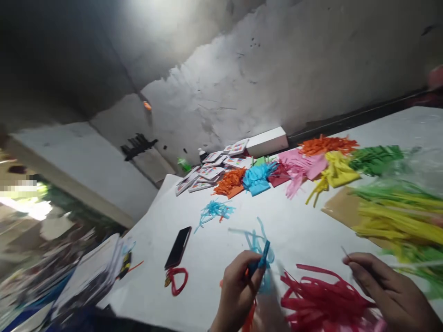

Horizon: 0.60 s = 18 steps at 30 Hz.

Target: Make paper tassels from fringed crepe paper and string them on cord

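Note:
My left hand (238,286) is closed round a rolled blue paper tassel (265,253), its light blue strips hanging loose behind the fingers. Some orange strips (249,318) show below that hand. My right hand (384,286) is closed, thumb and finger pinching a thin needle-like piece (344,251) that points up and left; whether it is a needle or a wire I cannot tell. Between the hands, nearer me, lies a heap of dark red paper strips (321,299). A light blue bundle of strips (216,210) rests farther off on the white table (207,249).
Fringed paper in orange (230,181), blue (258,177), pink (304,166), yellow (339,170) and green (375,159) lines the back. A phone (178,247) with a red cord (178,281) lies left. Yellow strips (401,221) are at right, a white box (267,141) by the wall.

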Tool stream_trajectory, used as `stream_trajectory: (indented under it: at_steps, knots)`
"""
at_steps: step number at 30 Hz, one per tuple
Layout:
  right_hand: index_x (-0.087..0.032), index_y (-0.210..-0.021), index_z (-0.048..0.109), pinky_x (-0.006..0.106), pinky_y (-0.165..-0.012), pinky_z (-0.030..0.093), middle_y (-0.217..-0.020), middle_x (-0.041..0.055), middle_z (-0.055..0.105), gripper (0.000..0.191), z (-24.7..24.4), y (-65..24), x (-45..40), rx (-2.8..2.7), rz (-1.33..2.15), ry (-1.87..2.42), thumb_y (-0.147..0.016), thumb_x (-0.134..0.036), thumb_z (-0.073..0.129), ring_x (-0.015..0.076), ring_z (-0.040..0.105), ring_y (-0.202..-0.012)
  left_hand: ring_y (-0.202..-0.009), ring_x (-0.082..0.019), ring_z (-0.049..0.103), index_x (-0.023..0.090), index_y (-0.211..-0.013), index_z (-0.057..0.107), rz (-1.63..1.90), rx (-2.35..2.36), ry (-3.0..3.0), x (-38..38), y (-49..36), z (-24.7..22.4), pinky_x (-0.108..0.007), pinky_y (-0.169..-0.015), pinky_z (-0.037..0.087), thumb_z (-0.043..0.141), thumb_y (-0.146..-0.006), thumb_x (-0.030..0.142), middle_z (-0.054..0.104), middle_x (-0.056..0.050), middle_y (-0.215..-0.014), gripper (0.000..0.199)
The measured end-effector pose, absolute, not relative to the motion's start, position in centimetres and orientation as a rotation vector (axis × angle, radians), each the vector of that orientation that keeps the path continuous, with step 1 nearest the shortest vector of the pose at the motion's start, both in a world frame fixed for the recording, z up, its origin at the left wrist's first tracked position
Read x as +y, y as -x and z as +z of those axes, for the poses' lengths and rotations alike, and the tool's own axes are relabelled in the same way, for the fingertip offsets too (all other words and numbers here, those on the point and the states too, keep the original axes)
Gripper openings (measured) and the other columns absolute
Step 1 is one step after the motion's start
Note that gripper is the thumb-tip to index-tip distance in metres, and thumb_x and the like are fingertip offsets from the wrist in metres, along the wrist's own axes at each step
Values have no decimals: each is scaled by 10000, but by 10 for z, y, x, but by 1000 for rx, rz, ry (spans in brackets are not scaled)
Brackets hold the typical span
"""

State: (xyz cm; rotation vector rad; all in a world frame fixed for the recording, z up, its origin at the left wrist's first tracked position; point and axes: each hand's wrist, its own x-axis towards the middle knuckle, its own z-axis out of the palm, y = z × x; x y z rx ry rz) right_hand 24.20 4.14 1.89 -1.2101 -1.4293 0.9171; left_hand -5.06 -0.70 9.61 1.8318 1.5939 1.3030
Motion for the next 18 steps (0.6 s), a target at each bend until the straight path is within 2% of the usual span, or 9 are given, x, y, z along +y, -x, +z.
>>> stream_trajectory:
  at_steps: [4,7,11,18]
  knots:
    - [-272,-881,721,237,-637,541,-784,9,725,357,52,-232,26,-1581,1039,1039,-995,-540,516,195,687,-706,-681,-161,631,217,-963,784,1203,1394,-1781,2,9,71,-231,-637,502,683,-926,429,732,-44,-777,238]
    - [-268,-936,713,220,-678,532,-809,0,725,325,59,-228,21,-1669,1126,931,-1030,-471,477,179,698,-741,-806,-208,690,221,-1044,794,1182,1262,-1634,7,-15,55,-282,-746,548,697,-902,504,778,-80,-897,332]
    - [-246,-958,696,221,-679,520,-856,17,723,359,57,-227,20,-1550,1167,999,-1038,-502,458,182,686,-774,-822,-231,694,195,-1019,797,1231,1189,-1399,7,-35,43,-314,-757,563,746,-839,568,775,-101,-901,417]
    - [-232,-879,684,221,-584,464,-730,-6,675,401,59,-227,21,-1448,1108,1042,-1028,-526,455,154,611,-638,-802,-234,686,203,-993,803,1210,1226,-1330,7,-43,33,-306,-722,557,781,-798,572,765,-96,-874,418]
